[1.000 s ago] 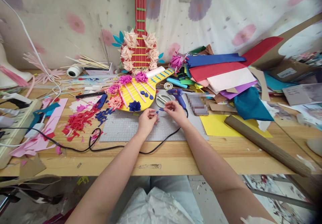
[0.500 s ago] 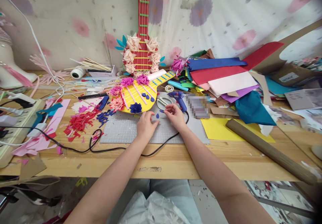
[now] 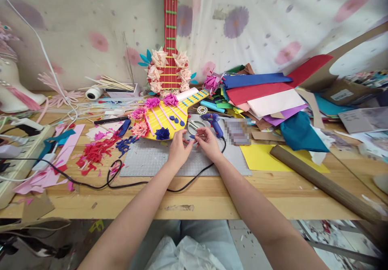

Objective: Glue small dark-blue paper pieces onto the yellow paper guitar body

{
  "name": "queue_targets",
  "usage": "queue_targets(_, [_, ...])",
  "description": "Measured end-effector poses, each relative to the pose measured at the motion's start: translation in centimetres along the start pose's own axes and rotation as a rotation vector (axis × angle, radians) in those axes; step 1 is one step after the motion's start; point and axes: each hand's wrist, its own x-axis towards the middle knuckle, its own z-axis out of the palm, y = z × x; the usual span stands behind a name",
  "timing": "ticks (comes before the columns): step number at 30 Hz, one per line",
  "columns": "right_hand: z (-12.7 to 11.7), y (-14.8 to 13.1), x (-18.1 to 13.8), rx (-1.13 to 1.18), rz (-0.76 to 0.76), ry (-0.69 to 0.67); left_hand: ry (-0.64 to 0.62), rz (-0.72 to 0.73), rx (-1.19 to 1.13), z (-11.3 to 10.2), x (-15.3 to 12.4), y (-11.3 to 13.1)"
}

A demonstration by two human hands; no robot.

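My left hand [image 3: 179,148] and my right hand [image 3: 209,144] meet over the grey cutting mat [image 3: 151,161], fingertips pinched together. Between them is a small dark blue paper petal [image 3: 192,137], mostly covered by the fingers. Just beyond lies a yellow paper guitar [image 3: 165,114] with pink strips, pink flowers and a blue paper flower [image 3: 162,133]. Several loose blue petals [image 3: 172,118] rest on its face. White-handled scissors [image 3: 194,125] and a blue glue gun [image 3: 214,124] lie behind my right hand.
A red paper guitar [image 3: 170,70] with pale flowers leans on the curtain. Red paper scraps [image 3: 97,150] lie left, coloured sheets [image 3: 266,86] are piled right. The black cord [image 3: 130,184] crosses the table's front. A brown tube [image 3: 321,181] lies over yellow paper.
My hands have come together, the left moving right towards the petal at my right fingertips. The loose blue petal seen between the hands on the mat no longer shows. The view has shifted slightly.
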Motion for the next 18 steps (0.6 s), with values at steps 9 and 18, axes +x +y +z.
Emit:
queue_targets(9, [-1.2,0.0,0.0,-0.068,-0.047,-0.086,-0.193,-0.274,-0.136,0.7,1.1,0.5])
queue_targets(18, [-1.6,-0.3,0.1,-0.111,-0.012,-0.166,-0.125,-0.380,-0.358,1.0,0.8,0.7])
